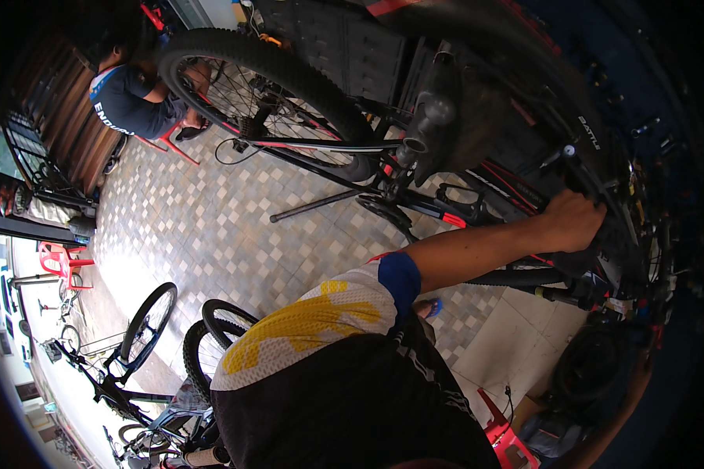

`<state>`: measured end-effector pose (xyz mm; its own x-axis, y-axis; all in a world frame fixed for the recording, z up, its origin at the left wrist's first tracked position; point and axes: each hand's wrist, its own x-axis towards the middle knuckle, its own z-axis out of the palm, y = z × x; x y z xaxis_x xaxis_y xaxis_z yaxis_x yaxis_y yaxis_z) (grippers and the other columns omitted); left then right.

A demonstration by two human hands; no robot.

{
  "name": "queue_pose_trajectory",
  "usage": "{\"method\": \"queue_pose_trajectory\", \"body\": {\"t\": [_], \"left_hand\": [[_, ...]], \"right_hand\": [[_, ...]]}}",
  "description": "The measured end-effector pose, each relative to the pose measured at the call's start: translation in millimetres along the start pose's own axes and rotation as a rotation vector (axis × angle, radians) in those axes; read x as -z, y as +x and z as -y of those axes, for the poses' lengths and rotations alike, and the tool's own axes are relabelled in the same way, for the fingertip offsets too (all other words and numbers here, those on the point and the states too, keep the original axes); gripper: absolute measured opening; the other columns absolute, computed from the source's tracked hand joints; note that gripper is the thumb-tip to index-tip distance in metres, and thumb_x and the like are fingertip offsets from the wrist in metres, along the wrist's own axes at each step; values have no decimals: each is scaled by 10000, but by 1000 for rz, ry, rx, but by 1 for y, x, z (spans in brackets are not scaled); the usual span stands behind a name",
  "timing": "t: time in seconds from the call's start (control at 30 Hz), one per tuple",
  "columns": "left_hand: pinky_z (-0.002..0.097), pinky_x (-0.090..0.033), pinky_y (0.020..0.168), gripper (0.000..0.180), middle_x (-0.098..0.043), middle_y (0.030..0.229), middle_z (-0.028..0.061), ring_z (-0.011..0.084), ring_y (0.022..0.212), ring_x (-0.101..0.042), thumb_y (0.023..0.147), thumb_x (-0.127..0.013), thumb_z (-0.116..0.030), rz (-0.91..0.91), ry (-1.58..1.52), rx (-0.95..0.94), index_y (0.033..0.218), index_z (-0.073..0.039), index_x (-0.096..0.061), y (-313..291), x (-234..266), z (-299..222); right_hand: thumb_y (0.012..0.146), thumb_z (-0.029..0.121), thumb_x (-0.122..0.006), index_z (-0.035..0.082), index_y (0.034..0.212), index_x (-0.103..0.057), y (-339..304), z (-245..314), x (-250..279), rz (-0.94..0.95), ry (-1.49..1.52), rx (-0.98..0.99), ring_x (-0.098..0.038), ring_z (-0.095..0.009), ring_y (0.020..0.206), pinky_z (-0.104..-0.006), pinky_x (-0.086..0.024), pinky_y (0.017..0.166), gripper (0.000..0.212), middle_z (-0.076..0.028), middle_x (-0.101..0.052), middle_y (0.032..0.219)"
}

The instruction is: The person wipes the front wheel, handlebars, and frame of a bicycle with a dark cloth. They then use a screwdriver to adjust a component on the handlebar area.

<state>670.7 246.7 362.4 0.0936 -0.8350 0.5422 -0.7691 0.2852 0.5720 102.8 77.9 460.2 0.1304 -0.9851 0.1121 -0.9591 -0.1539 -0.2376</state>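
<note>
Your left hand [575, 221] closed around the handlebar [594, 168] of the black bicycle [383, 168], right hand out of view; the bike stands on the tiled floor [211, 227], another person [133, 98] crouched beyond its rear wheel [266, 86]

The black bicycle [414, 168] stood up off the tiled floor, its knobby rear wheel [262, 90] raised at upper left and its black saddle [438, 102] near the middle. Red accents marked the dark frame, and its handlebar end [594, 195] lay far right, gripped.
</note>
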Motion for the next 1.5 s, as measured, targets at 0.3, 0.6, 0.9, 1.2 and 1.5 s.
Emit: {"method": "queue_pose_trajectory", "body": {"t": [0.3,0.6,0.9,1.2,1.5], "left_hand": [[472,-570,709,457,-713,931,261,387,833,-734,777,-664,-114,-58,59,5,1183,95,-646,0,0,6],[463,-563,709,472,-715,937,251,380,839,-735,774,-675,-119,-48,62,11,1201,80,-650,-1,2,5],[453,-557,718,449,-716,935,239,371,842,-731,777,-668,-116,-46,85,22,1188,65,-654,-3,4,3],[477,-554,738,408,-717,918,230,376,851,-729,774,-650,-116,-70,97,27,1149,44,-663,-3,-1,1],[476,-563,756,411,-716,938,242,385,857,-731,772,-649,-117,-73,84,38,1148,51,-659,-6,-3,-1]], "right_hand": [[970,770,-427,60,1459,-581,11,58,-19,-69,-159,-34,-583,-393,1313,-492,-452,1051,876,-196,-644,1383],[884,872,-433,106,1448,-595,5,79,-24,-165,-278,-167,-603,-400,1277,-526,-449,1039,964,-208,-647,1359],[914,834,-443,105,1401,-635,-2,85,-29,-245,-252,-135,-626,-415,1229,-529,-457,1012,898,-204,-671,1313],[986,729,-446,108,1398,-625,0,64,-26,-219,-293,-108,-642,-399,1200,-496,-478,965,767,-207,-680,1272],[969,729,-489,132,1496,-546,-8,82,-18,-184,-292,28,-558,-371,1345,-435,-428,1082,798,-191,-607,1437]]}}
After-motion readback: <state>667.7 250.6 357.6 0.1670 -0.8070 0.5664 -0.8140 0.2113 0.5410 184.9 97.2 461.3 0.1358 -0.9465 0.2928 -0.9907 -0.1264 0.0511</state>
